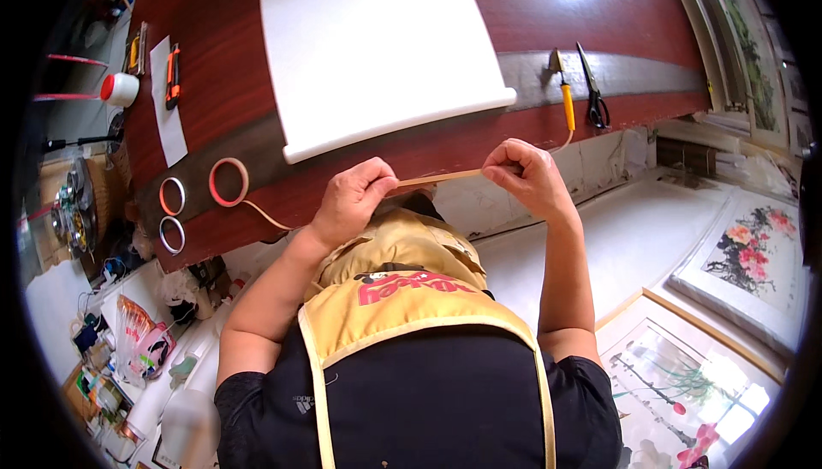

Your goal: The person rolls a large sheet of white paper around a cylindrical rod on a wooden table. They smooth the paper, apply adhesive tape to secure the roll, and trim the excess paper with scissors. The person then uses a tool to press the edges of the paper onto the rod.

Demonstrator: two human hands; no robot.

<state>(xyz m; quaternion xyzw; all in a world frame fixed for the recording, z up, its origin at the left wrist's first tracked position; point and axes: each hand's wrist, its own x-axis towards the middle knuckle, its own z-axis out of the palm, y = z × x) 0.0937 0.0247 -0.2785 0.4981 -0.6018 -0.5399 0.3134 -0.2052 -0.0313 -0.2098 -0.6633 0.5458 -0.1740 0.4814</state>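
Between my two hands a narrow beige ribbon or tape strip (440,178) is drawn taut in front of the table edge. My left hand (353,196) pinches one end between thumb and fingers, and my right hand (530,176) grips the other. From a tape roll with a red core (246,181) on the tabletop, a loose tail runs to the table edge near my left wrist. Beyond my hands lies a white hanging scroll (385,58), its bottom rod (398,126) parallel to the near edge.
On the dark red table (212,70) rest scissors (597,99), a yellow-handled corded iron (568,103), an orange utility knife (173,77), a paper strip (169,115), two smaller tape rolls (182,196) and a red-lidded jar (125,90). Framed flower paintings (681,372) lie at right.
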